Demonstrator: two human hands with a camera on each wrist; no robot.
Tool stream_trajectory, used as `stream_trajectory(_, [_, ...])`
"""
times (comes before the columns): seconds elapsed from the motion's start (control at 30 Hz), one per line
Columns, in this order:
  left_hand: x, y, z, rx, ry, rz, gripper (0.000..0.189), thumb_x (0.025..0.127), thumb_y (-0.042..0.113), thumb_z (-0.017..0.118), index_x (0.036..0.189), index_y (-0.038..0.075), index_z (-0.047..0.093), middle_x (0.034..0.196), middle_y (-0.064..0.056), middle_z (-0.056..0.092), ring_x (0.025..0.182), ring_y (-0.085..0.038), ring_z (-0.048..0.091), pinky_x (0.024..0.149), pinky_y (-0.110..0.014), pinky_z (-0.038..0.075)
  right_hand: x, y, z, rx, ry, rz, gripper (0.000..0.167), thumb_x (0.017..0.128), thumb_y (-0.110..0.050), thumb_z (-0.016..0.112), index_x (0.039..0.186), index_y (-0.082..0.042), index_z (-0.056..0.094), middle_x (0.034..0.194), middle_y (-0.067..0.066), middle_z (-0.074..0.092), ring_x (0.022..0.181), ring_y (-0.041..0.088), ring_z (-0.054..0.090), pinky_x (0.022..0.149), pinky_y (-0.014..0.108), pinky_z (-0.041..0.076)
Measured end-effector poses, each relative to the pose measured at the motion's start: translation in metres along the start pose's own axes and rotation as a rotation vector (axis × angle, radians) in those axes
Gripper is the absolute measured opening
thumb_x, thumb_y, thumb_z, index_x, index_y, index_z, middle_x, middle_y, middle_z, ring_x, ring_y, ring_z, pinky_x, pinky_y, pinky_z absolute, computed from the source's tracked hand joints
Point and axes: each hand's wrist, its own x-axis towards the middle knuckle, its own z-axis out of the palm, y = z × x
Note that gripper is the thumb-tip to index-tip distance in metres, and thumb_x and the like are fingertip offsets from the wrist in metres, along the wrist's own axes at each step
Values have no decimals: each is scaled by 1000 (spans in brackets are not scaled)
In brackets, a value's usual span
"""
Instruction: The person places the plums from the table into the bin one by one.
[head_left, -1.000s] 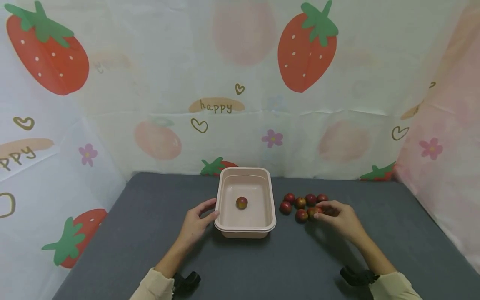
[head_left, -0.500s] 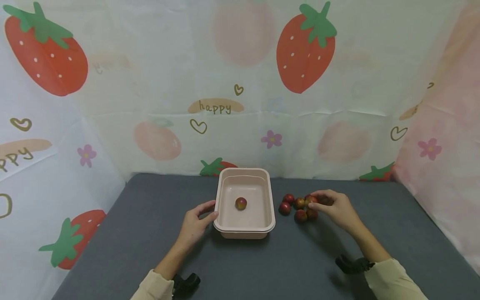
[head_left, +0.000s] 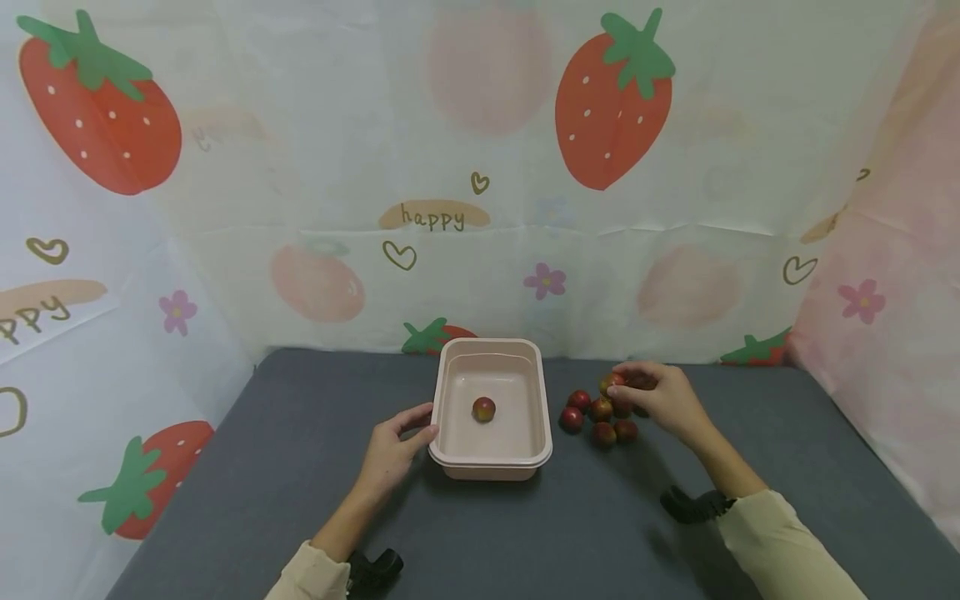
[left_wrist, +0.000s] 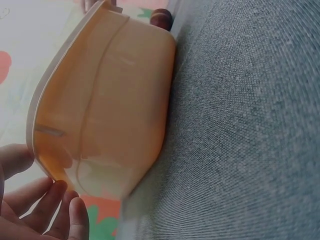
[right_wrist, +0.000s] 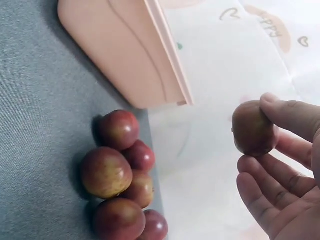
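round fruit in right grip

Plum in right hand now higher

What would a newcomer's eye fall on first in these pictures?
Likely the big red strawberries printed on the backdrop behind the gray table. Next, the pink container mid-table, with one round fruit inside and the left hand holding its left side. To its right, the right hand pinches another fruit, apart from the cluster of reddish fruits.
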Motion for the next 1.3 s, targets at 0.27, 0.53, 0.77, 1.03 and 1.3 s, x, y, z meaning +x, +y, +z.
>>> stream_trajectory(0.27, [-1,0,1,-4,8,1,39,91,13,67,129,4,62,120,-17,66,123,-30,55,101,-46,41,14,-8,1,7,15,-36,46,87,-32,74,122,-5,65,112,16,70,92,12,66,80,27,52])
stream_trajectory(0.53, [1,1,0,-10,2,0,40,91,13,67,129,3,61,121,-18,66,124,-31,54,104,-51,38,29,-17,3,18,17,-48,45,85,-33,75,120,-6,66,112,14,71,92,13,68,82,28,52])
stream_trajectory(0.77, [-1,2,0,-11,3,-19,40,91,13,67,130,4,61,121,-18,66,124,-32,53,106,-52,36,40,-23,12,13,18,-89,42,85,-28,76,117,-4,68,110,16,71,95,24,68,81,31,54])
stream_trajectory(1.03, [-1,0,0,-10,15,11,39,91,15,67,128,4,63,118,-18,67,121,-32,55,104,-51,37,53,-29,23,54,0,-92,41,84,-28,77,116,-4,68,108,16,72,95,25,69,79,32,55])
stream_trajectory(1.3, [-3,1,-1,6,12,45,41,91,20,68,127,3,63,115,-18,68,119,-32,56,102,-50,38,69,-30,32,101,-6,-77,40,83,-25,78,115,-2,69,107,17,72,94,25,68,79,31,55])
